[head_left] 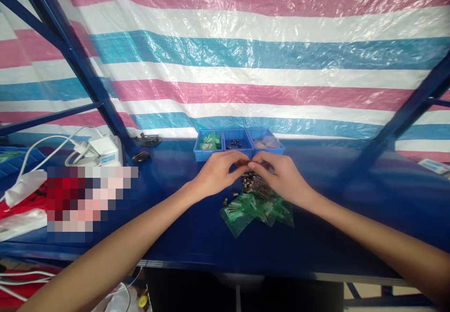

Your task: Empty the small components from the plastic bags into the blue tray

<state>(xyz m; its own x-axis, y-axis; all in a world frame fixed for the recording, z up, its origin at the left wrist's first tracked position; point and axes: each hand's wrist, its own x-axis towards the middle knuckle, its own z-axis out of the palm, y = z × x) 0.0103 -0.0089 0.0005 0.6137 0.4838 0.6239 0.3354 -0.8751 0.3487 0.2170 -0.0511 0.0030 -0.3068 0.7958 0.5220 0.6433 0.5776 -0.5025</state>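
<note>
My left hand (220,171) and my right hand (281,173) meet at the fingertips over the blue table, just in front of three joined blue bins. Both hands are closed in a pinch; what they hold is too small to make out. Beneath them lies a pile of small dark metal parts (248,183), partly in a clear bag. Nearer the front edge are green bags (242,212) with thin pale pieces inside. The left bin (208,153) holds similar green bags, the middle bin (239,152) a few dark parts, the right bin (277,150) clear bags.
A black mouse-like object (141,156) sits left of the bins. White plugs and cables (101,148), red cloth (28,194) and a blurred-out patch are at the far left. Blue frame posts (397,119) rise at both sides before a striped sheet (246,54).
</note>
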